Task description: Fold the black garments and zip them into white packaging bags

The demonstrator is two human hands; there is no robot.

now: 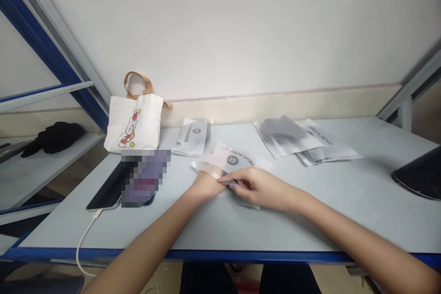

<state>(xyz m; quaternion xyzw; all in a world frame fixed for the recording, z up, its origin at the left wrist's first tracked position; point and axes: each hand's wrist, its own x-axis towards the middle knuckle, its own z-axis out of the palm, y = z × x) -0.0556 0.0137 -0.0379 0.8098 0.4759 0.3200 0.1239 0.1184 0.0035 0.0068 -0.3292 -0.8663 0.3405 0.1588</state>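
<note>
A frosted plastic bag (237, 160) with ROCKBROS lettering and a round dark logo is between my hands, just above the table. My left hand (208, 183) reaches into or under the bag from the front. Its fingers are covered by the cloudy plastic, so their pose is hidden. With thumb and index finger closed together, my right hand (253, 187) pinches the bag's near edge beside my left wrist. Something dark shows at that edge, too blurred to name. Part of another clear bag (246, 203) lies below my right hand.
Similar filled bags lie behind: a left pile (193, 137), a middle pile (285, 135) and a right pile (330, 142). A white tote bag (134, 124) stands at the back left. A phone (108, 188) with a cable lies before it. A black object (418, 174) sits far right.
</note>
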